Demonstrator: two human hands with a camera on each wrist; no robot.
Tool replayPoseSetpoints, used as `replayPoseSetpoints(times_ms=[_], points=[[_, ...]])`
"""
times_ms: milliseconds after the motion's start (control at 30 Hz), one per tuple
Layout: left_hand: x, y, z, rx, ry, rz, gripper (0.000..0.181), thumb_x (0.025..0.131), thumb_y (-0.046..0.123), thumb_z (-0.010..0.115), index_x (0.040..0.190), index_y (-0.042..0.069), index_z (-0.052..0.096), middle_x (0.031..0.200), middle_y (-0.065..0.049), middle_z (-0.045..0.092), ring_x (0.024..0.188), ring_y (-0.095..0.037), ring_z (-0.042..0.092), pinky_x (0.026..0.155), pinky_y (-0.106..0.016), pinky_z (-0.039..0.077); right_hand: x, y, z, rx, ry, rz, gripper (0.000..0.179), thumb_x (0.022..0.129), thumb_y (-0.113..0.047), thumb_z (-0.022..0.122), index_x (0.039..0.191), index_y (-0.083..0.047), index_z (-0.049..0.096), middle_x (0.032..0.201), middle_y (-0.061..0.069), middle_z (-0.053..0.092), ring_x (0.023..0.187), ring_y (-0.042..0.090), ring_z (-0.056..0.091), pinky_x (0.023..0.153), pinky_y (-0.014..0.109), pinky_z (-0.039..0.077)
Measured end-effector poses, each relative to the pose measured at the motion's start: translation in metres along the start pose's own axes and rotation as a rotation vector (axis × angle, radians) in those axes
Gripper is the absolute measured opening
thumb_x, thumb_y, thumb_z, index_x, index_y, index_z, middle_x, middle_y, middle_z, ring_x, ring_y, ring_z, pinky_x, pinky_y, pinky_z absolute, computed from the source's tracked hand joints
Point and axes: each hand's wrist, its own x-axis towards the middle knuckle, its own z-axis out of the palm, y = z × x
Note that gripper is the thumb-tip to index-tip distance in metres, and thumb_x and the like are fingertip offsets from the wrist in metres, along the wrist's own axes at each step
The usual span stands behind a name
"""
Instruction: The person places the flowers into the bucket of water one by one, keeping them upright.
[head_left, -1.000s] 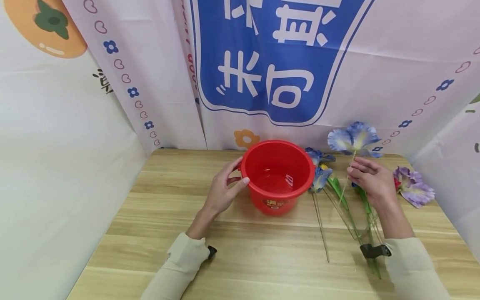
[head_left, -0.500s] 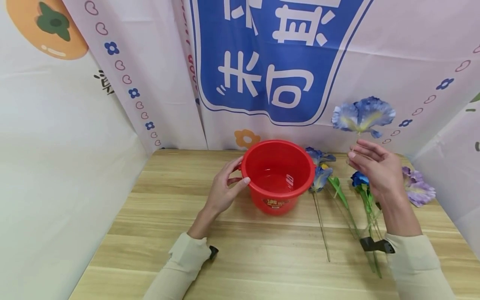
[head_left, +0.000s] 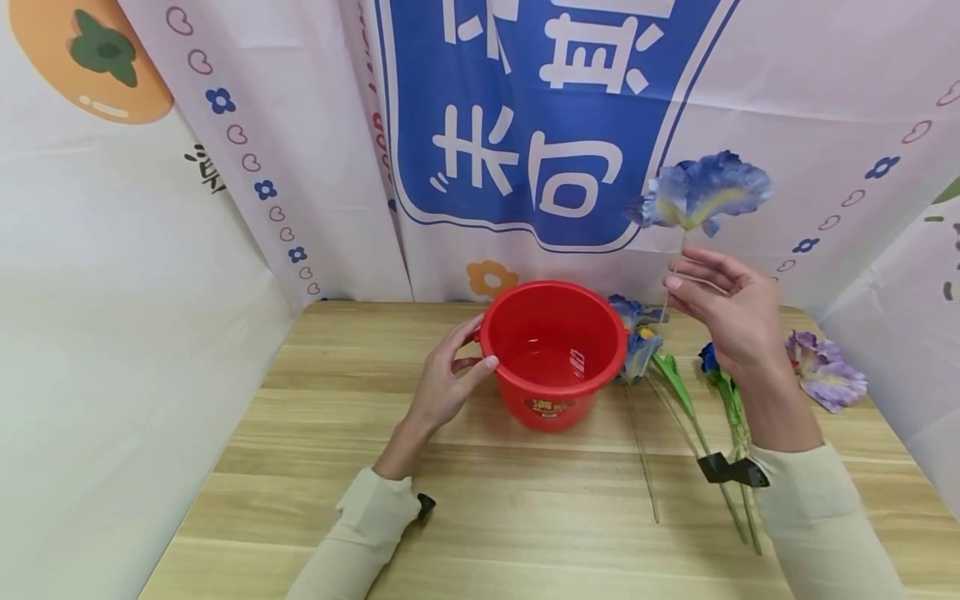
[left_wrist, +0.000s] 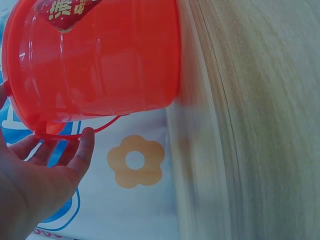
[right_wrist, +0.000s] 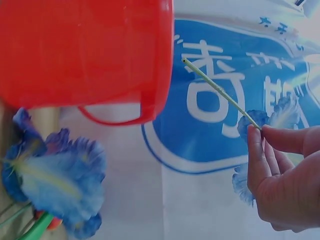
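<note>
A red plastic bucket (head_left: 551, 392) stands upright on the wooden table. My left hand (head_left: 444, 379) holds it at its left side, thumb on the rim and fingers by the thin handle (left_wrist: 107, 125). Between thumb and fingertips, my right hand (head_left: 731, 308) pinches the stem (right_wrist: 220, 90) of a blue artificial iris (head_left: 705, 192). That flower is up in the air, right of the bucket, its bloom above the hand. In the right wrist view the stem's cut end points toward the bucket rim. No flowers show inside the bucket.
Right of the bucket lie other blue irises (head_left: 640, 354), a green-leaved stem (head_left: 678, 387), a dark blue flower (head_left: 708, 358) and a purple flower (head_left: 825, 371). A printed cloth (head_left: 337, 167) hangs behind the table (head_left: 510, 517).
My right hand has lifted the blue iris from low over the other flowers, then shifted it slightly left toward the bucket. The left hand and bucket have stayed put.
</note>
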Motion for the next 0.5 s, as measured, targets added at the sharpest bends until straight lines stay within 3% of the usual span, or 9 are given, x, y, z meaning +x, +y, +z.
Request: replayPoseSetpoints(times_ms=[167,367,500], points=[[0.0,-0.001,-0.001,-0.012,-0.002,-0.001,0.067,0.099,0.026,0.075,0.161,0.022,0.049,0.157,-0.002,0.056,0.14,-0.028,0.057,0.101,-0.057,0.062,0.004,-0.004,0.02,-0.057,-0.009,-0.033,0.049,0.092,-0.001,0.083,0.139,-0.004,0.067,0.109,-0.003,0.08,0.089,0.009,0.081,0.079,0.023,0.066],[0.0,0.0,-0.002,0.001,-0.003,-0.005,0.068,0.099,0.029,0.077,0.161,0.023,0.049,0.156,-0.001,0.057,0.139,-0.026,0.058,0.1,-0.047,0.064,0.009,-0.004,0.039,-0.068,-0.034,-0.054,0.048,0.091,0.003,0.081,0.137,-0.001,0.068,0.106,-0.002,0.079,0.089,0.009,0.081,0.077,0.024,0.066],[0.001,-0.001,-0.002,-0.007,-0.008,-0.002,0.067,0.099,0.028,0.076,0.161,0.023,0.05,0.155,-0.002,0.057,0.139,-0.027,0.058,0.1,-0.049,0.064,0.012,-0.001,0.049,-0.093,-0.061,-0.048,0.048,0.092,0.003,0.08,0.138,0.0,0.067,0.106,-0.002,0.078,0.09,0.009,0.08,0.078,0.024,0.066]])
